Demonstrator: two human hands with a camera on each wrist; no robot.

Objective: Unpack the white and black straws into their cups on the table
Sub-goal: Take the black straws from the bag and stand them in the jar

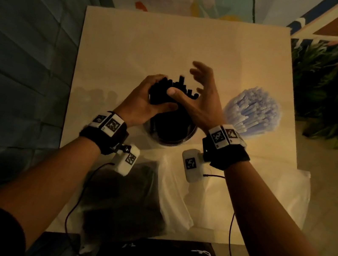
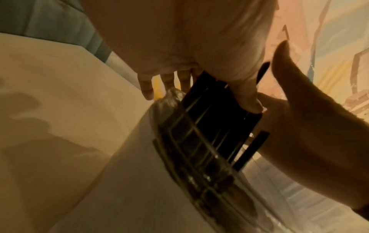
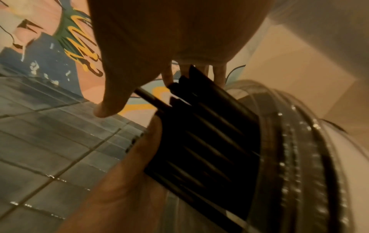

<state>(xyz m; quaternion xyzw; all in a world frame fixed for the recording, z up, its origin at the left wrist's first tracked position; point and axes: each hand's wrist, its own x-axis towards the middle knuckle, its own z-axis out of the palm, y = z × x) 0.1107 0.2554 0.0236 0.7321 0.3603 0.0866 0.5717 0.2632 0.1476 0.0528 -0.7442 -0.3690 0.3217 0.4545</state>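
Nearest the head camera, a plastic bag (image 1: 129, 199) with a dark mass inside it is lying on the near edge of the worktop (image 1: 133, 39), below both wrists, and a second, clear bag (image 1: 276, 190) is spreading out beneath the right forearm. Just beyond the bags, a clear plastic cup (image 1: 168, 135) is standing on the worktop, and a bundle of black straws (image 1: 169, 92) is rising out of it, their top ends uneven, one standing higher than the rest. At this bundle the left hand (image 1: 146, 99) is gripping: its fingers (image 2: 146, 88) are curling round the far left side while its thumb is pressing on the near side, as the left wrist view shows. Close against it, the right hand (image 1: 200, 97) is hovering with its fingers (image 3: 169, 77) spread and loosely bent over the straw tops, and its thumb is lying against the front of the bundle beside the left thumb; whether the right fingertips are touching the straws cannot be told. To the right of the right wrist, a fanned bunch of white straws (image 1: 253, 110) is standing on the worktop, its cup hidden beneath the straws and the wrist. Further right of those fingers, off the worktop, a green plant (image 1: 336, 95) is showing.
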